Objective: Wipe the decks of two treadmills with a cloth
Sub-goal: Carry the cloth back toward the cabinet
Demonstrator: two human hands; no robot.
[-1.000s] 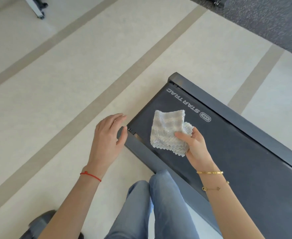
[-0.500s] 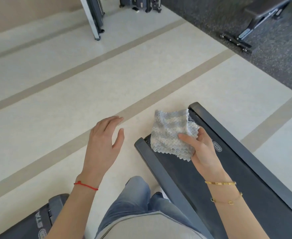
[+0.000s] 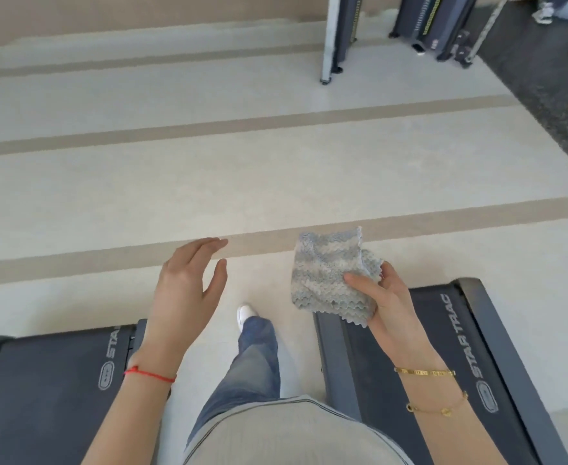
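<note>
We have lifted the cloth point(image 3: 331, 273), pinched in our right hand point(image 3: 388, 305), off the right treadmill point(image 3: 450, 347), left hand point(image 3: 183, 290) spread empty, so the left treadmill point(image 3: 51, 380) likely comes next.

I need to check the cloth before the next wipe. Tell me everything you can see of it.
The cloth is a small square rag, pale grey with faint blue bands, ridged and with zigzag edges; it looks like soft microfibre. It appears folded, with a second layer showing at its right edge. The right hand pinches it, thumb on top, fingers behind. It is held in the air above the floor, touching neither treadmill.
</note>
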